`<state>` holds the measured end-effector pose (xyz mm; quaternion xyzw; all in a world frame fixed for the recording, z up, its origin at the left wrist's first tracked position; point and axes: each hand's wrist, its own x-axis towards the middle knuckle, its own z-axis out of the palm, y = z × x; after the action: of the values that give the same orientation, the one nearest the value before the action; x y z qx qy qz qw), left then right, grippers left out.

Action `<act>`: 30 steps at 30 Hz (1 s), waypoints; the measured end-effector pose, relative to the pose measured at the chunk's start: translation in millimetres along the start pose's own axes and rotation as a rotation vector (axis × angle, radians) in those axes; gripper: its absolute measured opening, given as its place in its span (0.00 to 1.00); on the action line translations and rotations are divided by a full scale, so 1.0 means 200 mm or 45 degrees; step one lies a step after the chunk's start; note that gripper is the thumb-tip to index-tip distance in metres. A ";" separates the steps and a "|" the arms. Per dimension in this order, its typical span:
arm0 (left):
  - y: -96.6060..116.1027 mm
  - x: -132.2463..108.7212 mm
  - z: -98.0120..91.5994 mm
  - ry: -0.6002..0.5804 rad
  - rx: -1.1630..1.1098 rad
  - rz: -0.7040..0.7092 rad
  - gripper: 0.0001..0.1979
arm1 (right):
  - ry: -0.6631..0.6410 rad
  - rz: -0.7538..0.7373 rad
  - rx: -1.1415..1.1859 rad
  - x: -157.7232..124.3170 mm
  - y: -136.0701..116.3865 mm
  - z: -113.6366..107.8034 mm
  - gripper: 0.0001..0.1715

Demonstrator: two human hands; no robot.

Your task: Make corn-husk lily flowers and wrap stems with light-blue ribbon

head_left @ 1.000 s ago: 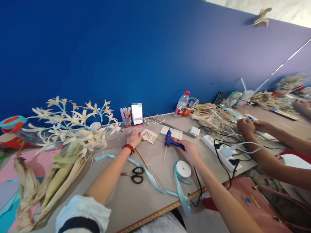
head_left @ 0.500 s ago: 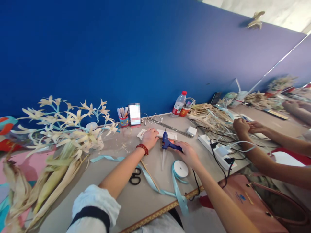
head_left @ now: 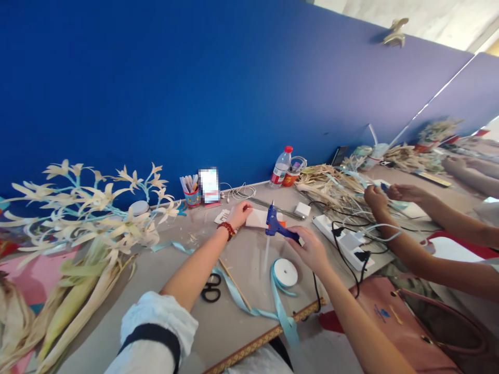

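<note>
My right hand (head_left: 310,248) grips the dark blue handle of a glue gun (head_left: 273,221). The gun's nozzle points up and away, and a pale glue stick hangs from its rear end. Left of the gun, my left hand (head_left: 238,215) has its fingers curled and pinched beside a white paper packet (head_left: 258,218); what they hold, if anything, is too small to make out. Closer to me on the table are a roll of light blue ribbon (head_left: 286,272), a thin wooden stick (head_left: 234,283) and black-handled scissors (head_left: 211,288).
Pale husk flowers (head_left: 128,221) and corn husks (head_left: 72,306) lie at left. A pen cup (head_left: 191,198), a phone (head_left: 210,187) and a bottle (head_left: 280,169) line the blue wall. To the right are a power strip (head_left: 343,241), cables and a co-worker's hands (head_left: 390,196).
The glue gun in my right hand has moved a little to the right, away from my left hand. The left hand's fingers have curled in. The view has shifted slightly.
</note>
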<state>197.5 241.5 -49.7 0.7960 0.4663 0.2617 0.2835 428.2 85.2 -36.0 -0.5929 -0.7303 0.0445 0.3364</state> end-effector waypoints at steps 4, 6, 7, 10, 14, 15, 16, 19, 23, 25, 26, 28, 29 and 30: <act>0.00 0.03 0.04 0.018 0.075 -0.007 0.14 | -0.053 0.003 0.033 -0.02 0.00 0.03 0.12; 0.00 0.03 0.04 0.037 0.137 0.030 0.15 | -0.064 0.007 0.042 -0.02 0.02 0.03 0.12; 0.00 0.03 0.04 0.032 0.167 0.065 0.15 | -0.072 0.008 0.049 -0.01 0.04 0.03 0.12; 0.02 0.02 0.03 -0.050 0.247 0.210 0.19 | -0.098 0.019 0.051 0.01 0.07 0.04 0.12; 0.04 0.01 0.04 -0.163 0.335 0.335 0.19 | -0.144 0.053 0.004 0.04 0.09 0.06 0.13; 0.04 0.01 0.04 -0.178 0.351 0.351 0.17 | -0.157 0.054 -0.002 0.04 0.09 0.07 0.12; 0.03 0.00 0.04 -0.188 0.364 0.363 0.16 | -0.169 0.052 -0.006 0.04 0.08 0.07 0.12; 0.01 -0.03 0.02 -0.179 0.381 0.376 0.13 | -0.203 0.044 -0.013 0.05 0.08 0.10 0.12; -0.03 -0.07 -0.02 -0.106 0.378 0.318 0.15 | -0.248 0.060 -0.032 0.05 0.08 0.15 0.13; -0.05 -0.09 -0.04 -0.070 0.372 0.282 0.15 | -0.271 0.069 -0.042 0.05 0.09 0.17 0.12; -0.05 -0.09 -0.06 -0.054 0.367 0.269 0.15 | -0.282 0.071 -0.047 0.06 0.09 0.17 0.12; -0.06 -0.11 -0.09 -0.022 0.350 0.251 0.14 | -0.297 0.075 -0.060 0.06 0.09 0.18 0.13; -0.06 -0.12 -0.10 -0.006 0.339 0.246 0.14 | -0.302 0.078 -0.069 0.06 0.09 0.18 0.14; -0.06 -0.13 -0.12 0.010 0.326 0.242 0.14 | -0.306 0.083 -0.080 0.06 0.08 0.18 0.16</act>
<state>162.3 228.2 -45.8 0.8651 0.4196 0.2290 0.1519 422.3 113.2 -65.3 -0.6169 -0.7468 0.1031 0.2260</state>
